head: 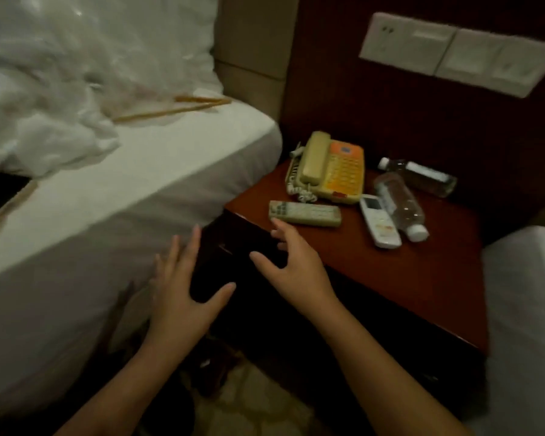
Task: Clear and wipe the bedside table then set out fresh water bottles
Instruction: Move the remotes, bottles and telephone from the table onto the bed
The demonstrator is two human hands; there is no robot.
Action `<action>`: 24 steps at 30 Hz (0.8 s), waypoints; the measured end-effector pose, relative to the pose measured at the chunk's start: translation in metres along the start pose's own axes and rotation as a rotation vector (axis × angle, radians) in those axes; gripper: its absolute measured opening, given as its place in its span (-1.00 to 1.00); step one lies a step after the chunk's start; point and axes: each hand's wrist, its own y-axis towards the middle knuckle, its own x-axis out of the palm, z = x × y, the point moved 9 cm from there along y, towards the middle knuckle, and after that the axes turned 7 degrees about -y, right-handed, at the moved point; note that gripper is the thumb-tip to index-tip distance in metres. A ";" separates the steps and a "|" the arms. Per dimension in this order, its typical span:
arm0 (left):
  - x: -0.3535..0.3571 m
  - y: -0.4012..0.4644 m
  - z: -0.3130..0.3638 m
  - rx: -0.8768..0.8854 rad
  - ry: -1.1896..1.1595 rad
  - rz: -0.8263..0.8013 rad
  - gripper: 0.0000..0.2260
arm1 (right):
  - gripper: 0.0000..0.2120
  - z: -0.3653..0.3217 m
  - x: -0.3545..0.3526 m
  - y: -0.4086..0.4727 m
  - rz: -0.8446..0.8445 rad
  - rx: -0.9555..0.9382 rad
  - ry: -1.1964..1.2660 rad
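Reaching over the dark red wooden surface (390,272), the right hand (293,269) is spreading an empty grip near the grey remote (305,213) at its left edge; the left hand (183,294) is hovering open. Two clear plastic bottles (401,204) are lying toward the far right corner: clearing them first looks wise.

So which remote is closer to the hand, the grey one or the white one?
The grey remote, lying in front of the telephone. The right hand has fingertips almost at its near end, while the white remote lies farther off beside a water bottle.
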 end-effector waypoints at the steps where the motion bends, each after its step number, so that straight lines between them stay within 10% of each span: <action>1: 0.023 0.013 0.018 0.051 0.015 -0.056 -0.16 | -0.37 0.012 -0.031 0.003 0.082 0.015 -0.044; 10: 0.164 0.103 0.122 0.550 0.514 -0.179 -0.22 | -0.45 0.129 -0.149 0.013 0.487 0.339 -0.290; 24: 0.192 0.137 0.077 0.484 0.594 -0.096 -0.44 | -0.47 0.166 -0.109 0.054 0.471 0.479 -0.546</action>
